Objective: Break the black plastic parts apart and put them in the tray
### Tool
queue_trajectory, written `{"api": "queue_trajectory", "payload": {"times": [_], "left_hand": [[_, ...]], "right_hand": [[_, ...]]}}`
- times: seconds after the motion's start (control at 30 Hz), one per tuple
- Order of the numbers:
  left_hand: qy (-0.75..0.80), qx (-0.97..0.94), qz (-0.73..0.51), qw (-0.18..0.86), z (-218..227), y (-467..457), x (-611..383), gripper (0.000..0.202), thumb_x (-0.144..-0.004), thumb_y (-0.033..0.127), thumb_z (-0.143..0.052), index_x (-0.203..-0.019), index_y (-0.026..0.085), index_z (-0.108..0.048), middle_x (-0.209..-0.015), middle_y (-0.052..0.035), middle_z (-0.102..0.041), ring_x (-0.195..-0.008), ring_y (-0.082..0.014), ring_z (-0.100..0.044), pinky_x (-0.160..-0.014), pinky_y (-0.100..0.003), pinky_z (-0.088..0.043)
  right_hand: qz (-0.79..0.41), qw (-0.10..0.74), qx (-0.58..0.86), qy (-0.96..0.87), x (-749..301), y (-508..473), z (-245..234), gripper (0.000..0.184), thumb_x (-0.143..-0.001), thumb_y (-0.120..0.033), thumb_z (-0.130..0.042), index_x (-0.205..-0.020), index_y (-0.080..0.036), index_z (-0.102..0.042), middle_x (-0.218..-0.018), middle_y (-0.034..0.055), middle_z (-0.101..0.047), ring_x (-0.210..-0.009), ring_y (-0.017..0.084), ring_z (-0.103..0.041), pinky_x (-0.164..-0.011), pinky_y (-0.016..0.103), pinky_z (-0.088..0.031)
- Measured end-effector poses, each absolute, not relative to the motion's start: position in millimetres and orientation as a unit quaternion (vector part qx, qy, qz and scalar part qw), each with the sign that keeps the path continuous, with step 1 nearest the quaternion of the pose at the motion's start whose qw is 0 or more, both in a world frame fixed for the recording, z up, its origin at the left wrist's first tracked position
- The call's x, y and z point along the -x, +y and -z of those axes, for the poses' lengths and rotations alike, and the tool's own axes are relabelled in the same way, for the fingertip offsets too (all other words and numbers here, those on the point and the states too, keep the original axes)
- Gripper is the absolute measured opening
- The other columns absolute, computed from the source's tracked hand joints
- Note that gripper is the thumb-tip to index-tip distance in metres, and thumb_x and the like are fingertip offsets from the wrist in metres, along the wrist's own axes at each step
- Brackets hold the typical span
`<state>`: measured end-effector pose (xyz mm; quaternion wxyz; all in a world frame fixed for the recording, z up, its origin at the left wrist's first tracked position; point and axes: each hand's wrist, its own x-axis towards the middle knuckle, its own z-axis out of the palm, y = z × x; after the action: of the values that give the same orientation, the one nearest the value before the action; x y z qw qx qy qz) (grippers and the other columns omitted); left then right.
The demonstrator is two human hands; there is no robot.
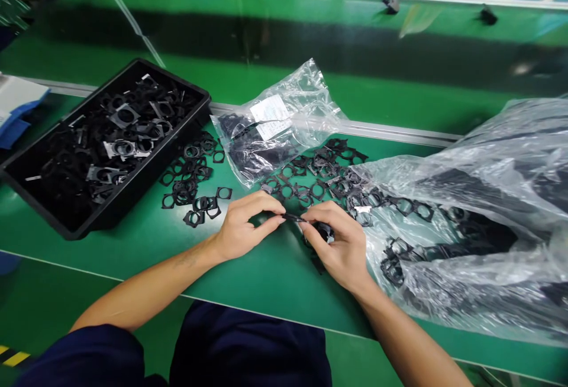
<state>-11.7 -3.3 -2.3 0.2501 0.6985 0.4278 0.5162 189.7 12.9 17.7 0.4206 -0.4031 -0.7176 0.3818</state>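
Observation:
Between my hands, a thin black plastic part is held edge-on above the green tabletop. My left hand pinches its left end between thumb and fingers. The right end sits in the pinch of my right hand. Seen edge-on, its full shape does not show, and I cannot tell whether it is one piece or two pressed together. Behind my fingers lie many loose black square frames with round holes. A few more dark pieces lie beneath my right hand, partly hidden by it.
A black bin full of similar frames stands at the left. A clear labelled bag of dark parts lies at the back. One large open plastic bag spreads over the right side, frames spilling from it. Another frame pile lies beside the bin.

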Motion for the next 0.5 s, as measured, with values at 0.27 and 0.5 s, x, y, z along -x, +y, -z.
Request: {"api": "queue_trajectory", "payload": {"times": [0.27, 0.5], "left_hand": [[0.409, -0.703, -0.506, 0.288, 0.5, -3.6, 13.1, 0.006, -0.093, 0.016, -0.065, -0.089, 0.019, -0.069, -0.084, -0.0049, -0.072, -0.083, -0.0166, -0.068, -0.078, -0.031, -0.056], [0.472, -0.622, -0.483, 0.396, 2.3, -3.6, 8.7, 0.011, -0.091, 0.027, -0.070, -0.091, 0.017, -0.072, -0.082, -0.0048, -0.071, -0.075, -0.0142, -0.067, -0.072, -0.026, -0.056]], "right_hand": [[-0.329, 0.399, 0.374, -0.770, -194.1, 14.0, -16.3, 0.015, -0.092, -0.014, -0.062, -0.092, -0.024, -0.072, -0.087, 0.0061, -0.070, -0.081, 0.021, -0.067, -0.073, 0.037, -0.057], [-0.381, 0.393, 0.418, -0.725, -189.5, 13.7, -15.8, 0.003, -0.091, -0.022, -0.068, -0.092, -0.023, -0.070, -0.086, 0.0041, -0.072, -0.074, 0.018, -0.067, -0.070, 0.032, -0.058]]}}
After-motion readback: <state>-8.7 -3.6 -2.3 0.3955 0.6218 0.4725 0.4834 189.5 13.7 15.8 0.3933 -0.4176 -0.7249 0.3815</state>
